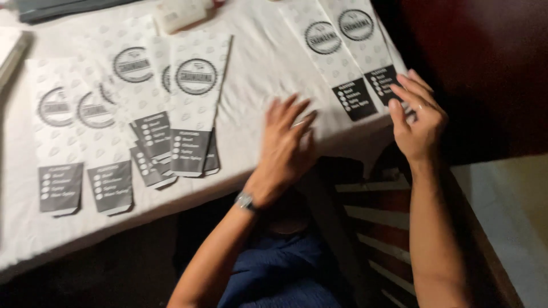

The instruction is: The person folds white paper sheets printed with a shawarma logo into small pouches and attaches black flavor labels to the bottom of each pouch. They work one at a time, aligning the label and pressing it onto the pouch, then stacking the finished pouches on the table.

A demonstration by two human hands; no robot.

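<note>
My left hand (285, 145) hovers with fingers spread over the front edge of a white-covered table (257, 74), holding nothing; a watch sits on its wrist. My right hand (416, 120) is open too, its fingertips touching the lower end of two long white paper sleeves (342, 51) with round dark emblems and dark printed panels, which lie at the table's right corner. Left of my left hand lies a fanned pile of several of the same paper sleeves (191, 102).
More such sleeves (74, 131) lie side by side at the far left. A pale bottle-like object (180, 12) and a dark flat item (63, 7) sit at the table's far edge. A striped wooden chair (382, 217) stands below the table; dark floor lies beyond.
</note>
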